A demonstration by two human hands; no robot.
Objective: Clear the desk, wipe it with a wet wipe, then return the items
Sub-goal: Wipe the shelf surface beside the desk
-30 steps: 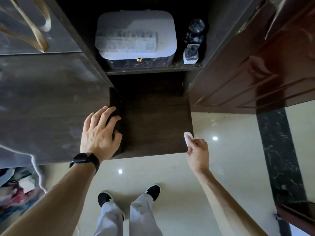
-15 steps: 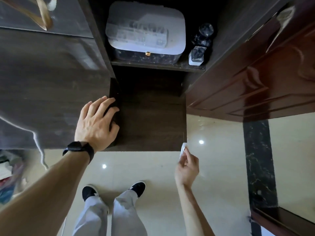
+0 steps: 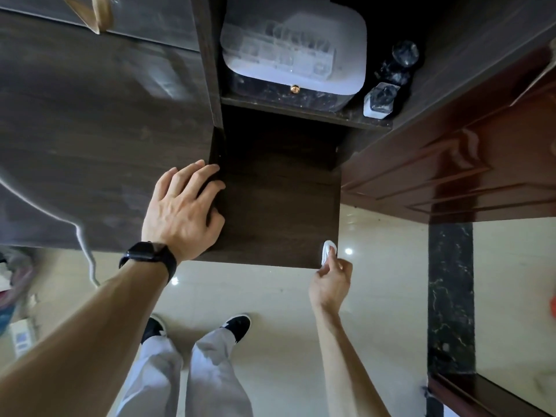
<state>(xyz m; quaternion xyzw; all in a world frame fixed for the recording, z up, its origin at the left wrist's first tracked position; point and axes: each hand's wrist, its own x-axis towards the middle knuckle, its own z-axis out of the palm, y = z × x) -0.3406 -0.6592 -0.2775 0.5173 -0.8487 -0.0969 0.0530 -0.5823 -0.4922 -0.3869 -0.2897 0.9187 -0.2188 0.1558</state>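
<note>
At the counter's front right corner: wet wipe (image 3: 327, 251) pinched between the right hand's (image 3: 331, 285) fingers, touching the edge.
Left hand (image 3: 183, 213): flat, fingers spread, holding nothing.
Counter (image 3: 276, 212): bare; clearing judged done, wiping underway, items unreturned.
Wipe axis: front-to-back, bunched.

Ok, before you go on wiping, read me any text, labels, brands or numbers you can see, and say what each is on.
No text can be read in this view.
Smartwatch on the left wrist: screen dark, nothing shown.
White-lidded box on the shelf: no label visible.
Small bottle beside it: any print is too blurred.
White item with a bluish patch on the floor at far left: too small and blurred to read.
Wet wipe in the right hand: plain.
</note>
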